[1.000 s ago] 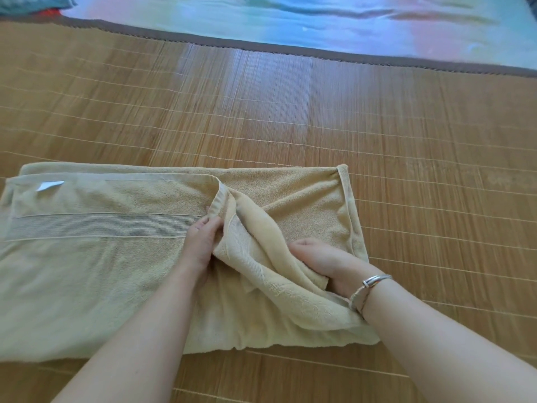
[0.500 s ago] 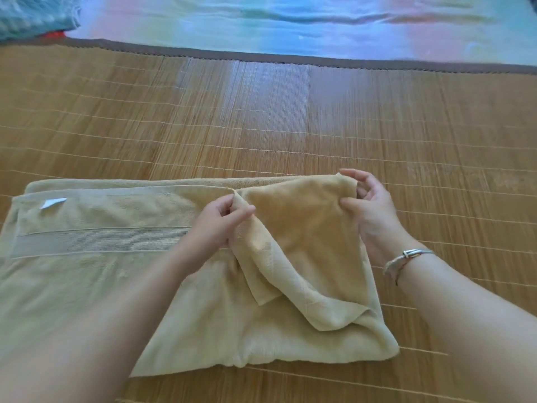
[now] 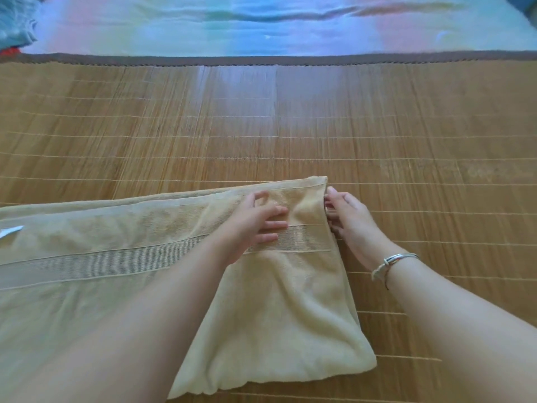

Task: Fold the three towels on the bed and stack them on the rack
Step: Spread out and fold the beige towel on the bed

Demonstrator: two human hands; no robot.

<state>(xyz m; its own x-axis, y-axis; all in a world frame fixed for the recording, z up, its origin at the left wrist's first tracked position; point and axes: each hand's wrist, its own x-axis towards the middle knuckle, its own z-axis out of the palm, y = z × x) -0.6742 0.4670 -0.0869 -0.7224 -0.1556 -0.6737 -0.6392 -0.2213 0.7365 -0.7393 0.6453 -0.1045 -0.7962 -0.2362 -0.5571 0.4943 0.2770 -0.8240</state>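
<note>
Lying across the near part of a bamboo mat (image 3: 290, 126) on the bed, a beige towel (image 3: 116, 286) is being handled by both hands. It is folded, its right end reaching between the two forearms and its left part running out of view. The left hand (image 3: 255, 222) is being pressed flat on the towel's top layer, fingers straight and spread over a woven band (image 3: 87, 266), holding nothing. The right hand (image 3: 348, 216) is being held at the towel's right edge near the far corner, with its fingertips (image 3: 329, 205) against the hem; whether the edge is being pinched or only touched cannot be told. A bracelet (image 3: 395, 261) is being worn on the right wrist. A white label (image 3: 11, 230) is showing at the towel's left. A pale, pastel-tinted sheet (image 3: 261, 24) is lying beyond the mat.
</note>
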